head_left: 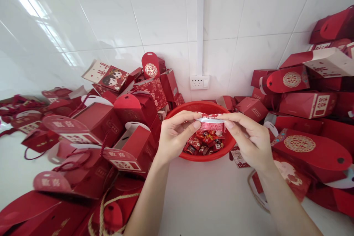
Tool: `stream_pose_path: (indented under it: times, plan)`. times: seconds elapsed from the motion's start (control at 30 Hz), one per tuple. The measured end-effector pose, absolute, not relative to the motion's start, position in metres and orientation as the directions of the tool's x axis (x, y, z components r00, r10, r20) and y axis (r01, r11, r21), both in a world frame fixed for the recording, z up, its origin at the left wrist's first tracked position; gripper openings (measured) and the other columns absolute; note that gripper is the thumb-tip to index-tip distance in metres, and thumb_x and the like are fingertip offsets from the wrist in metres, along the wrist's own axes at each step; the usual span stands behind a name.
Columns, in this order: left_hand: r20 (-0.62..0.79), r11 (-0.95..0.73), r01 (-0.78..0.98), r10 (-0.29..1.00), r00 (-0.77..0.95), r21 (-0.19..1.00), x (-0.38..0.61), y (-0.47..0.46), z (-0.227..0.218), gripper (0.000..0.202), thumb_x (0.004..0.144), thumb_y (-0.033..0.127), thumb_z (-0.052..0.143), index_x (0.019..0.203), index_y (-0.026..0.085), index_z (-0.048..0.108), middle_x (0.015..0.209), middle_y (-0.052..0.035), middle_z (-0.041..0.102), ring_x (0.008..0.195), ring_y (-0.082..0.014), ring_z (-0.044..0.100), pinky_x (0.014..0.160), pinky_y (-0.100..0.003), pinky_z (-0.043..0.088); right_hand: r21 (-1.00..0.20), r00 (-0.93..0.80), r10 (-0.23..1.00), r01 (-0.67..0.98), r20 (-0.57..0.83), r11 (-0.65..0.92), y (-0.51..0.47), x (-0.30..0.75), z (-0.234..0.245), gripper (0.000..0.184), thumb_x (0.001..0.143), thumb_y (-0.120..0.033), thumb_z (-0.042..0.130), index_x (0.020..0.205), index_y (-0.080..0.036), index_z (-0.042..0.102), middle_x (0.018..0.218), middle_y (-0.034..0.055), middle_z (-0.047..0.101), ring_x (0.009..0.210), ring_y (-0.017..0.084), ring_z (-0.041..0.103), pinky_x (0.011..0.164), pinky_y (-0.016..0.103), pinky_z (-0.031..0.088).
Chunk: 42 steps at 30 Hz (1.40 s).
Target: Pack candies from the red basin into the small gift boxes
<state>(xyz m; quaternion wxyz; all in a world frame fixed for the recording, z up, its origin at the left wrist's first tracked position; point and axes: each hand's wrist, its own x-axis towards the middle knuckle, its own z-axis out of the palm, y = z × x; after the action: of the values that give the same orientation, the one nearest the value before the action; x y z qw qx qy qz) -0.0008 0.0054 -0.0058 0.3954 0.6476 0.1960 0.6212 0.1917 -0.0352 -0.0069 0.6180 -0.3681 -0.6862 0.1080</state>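
Note:
Between my two hands, over the basket, is a small red and white candy wrapper (212, 124). My left hand (177, 132) pinches its left end between thumb and fingers. On the other end, my right hand (247, 136) has the same thumb-and-finger pinch. A silvery-white strip shows along the wrapper's middle; whether a candy is inside I cannot tell. Below and behind the hands stands a red plastic basket (205, 158), holding several wrapped candies (203, 143) in red, orange and dark wrappers. Parts of its rim are hidden by my fingers.
Red gift boxes (132, 147) with handles and gold or white lettering crowd the left side. More red boxes (306, 147) are stacked on the right. A white tiled wall with a power socket (199, 82) rises behind. Rope handles (102, 206) stick out near my left forearm.

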Motion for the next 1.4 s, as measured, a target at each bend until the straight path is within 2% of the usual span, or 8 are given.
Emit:
stream_pose_path:
  times: [0.4, 0.6, 0.87, 1.1, 1.4]
  plan:
    - [0.687, -0.652, -0.226, 0.711, 0.153, 0.724, -0.002, 0.002, -0.004, 0.015, 0.081, 0.024, 0.083, 0.095, 0.023, 0.083, 0.094, -0.0080, 0.078, 0.086, -0.0201, 0.073, 0.073, -0.028, 0.061, -0.619, 0.062, 0.641, 0.348, 0.765, 0.704, -0.034, 0.191, -0.006, 0.017, 0.097, -0.033, 0.061, 0.099, -0.026, 0.076, 0.094, 0.0022, 0.078, 0.082, 0.019, 0.074, 0.070, 0.029, 0.062]
    - [0.704, -0.686, -0.159, 0.688, 0.173, 0.710, -0.004, -0.002, -0.002, 0.015, 0.085, 0.024, 0.078, 0.100, 0.023, 0.083, 0.097, -0.0087, 0.077, 0.089, -0.0206, 0.072, 0.074, -0.028, 0.059, -0.647, 0.076, 0.657, 0.291, 0.750, 0.705, -0.032, 0.192, -0.007, 0.016, 0.097, -0.033, 0.062, 0.098, -0.026, 0.076, 0.094, 0.0023, 0.078, 0.084, 0.019, 0.074, 0.073, 0.030, 0.062]
    - [0.731, -0.724, -0.122, 0.652, 0.204, 0.679, -0.005, -0.005, 0.000, 0.019, 0.088, 0.020, 0.074, 0.104, 0.024, 0.082, 0.098, -0.0086, 0.076, 0.090, -0.0197, 0.071, 0.074, -0.026, 0.059, -0.680, 0.085, 0.679, 0.198, 0.729, 0.706, -0.031, 0.190, -0.008, 0.011, 0.091, -0.032, 0.070, 0.098, -0.025, 0.076, 0.093, 0.0024, 0.078, 0.073, 0.017, 0.073, 0.068, 0.029, 0.063]
    - [0.742, -0.738, -0.116, 0.637, 0.208, 0.665, -0.005, -0.006, 0.000, 0.020, 0.088, 0.018, 0.073, 0.106, 0.023, 0.082, 0.098, -0.0084, 0.076, 0.089, -0.0184, 0.070, 0.072, -0.024, 0.058, -0.690, 0.091, 0.685, 0.125, 0.723, 0.713, -0.028, 0.189, -0.013, 0.017, 0.084, -0.022, 0.077, 0.101, -0.025, 0.075, 0.099, 0.0023, 0.079, 0.089, 0.018, 0.076, 0.081, 0.030, 0.064]
    - [0.745, -0.741, -0.108, 0.638, 0.195, 0.663, -0.004, -0.006, -0.001, 0.020, 0.089, 0.018, 0.072, 0.106, 0.022, 0.081, 0.097, -0.0079, 0.076, 0.087, -0.0174, 0.070, 0.071, -0.024, 0.058, -0.707, 0.083, 0.703, 0.121, 0.706, 0.696, -0.027, 0.189, -0.014, 0.018, 0.085, -0.020, 0.077, 0.102, -0.026, 0.074, 0.100, 0.0013, 0.079, 0.091, 0.017, 0.076, 0.082, 0.029, 0.063]
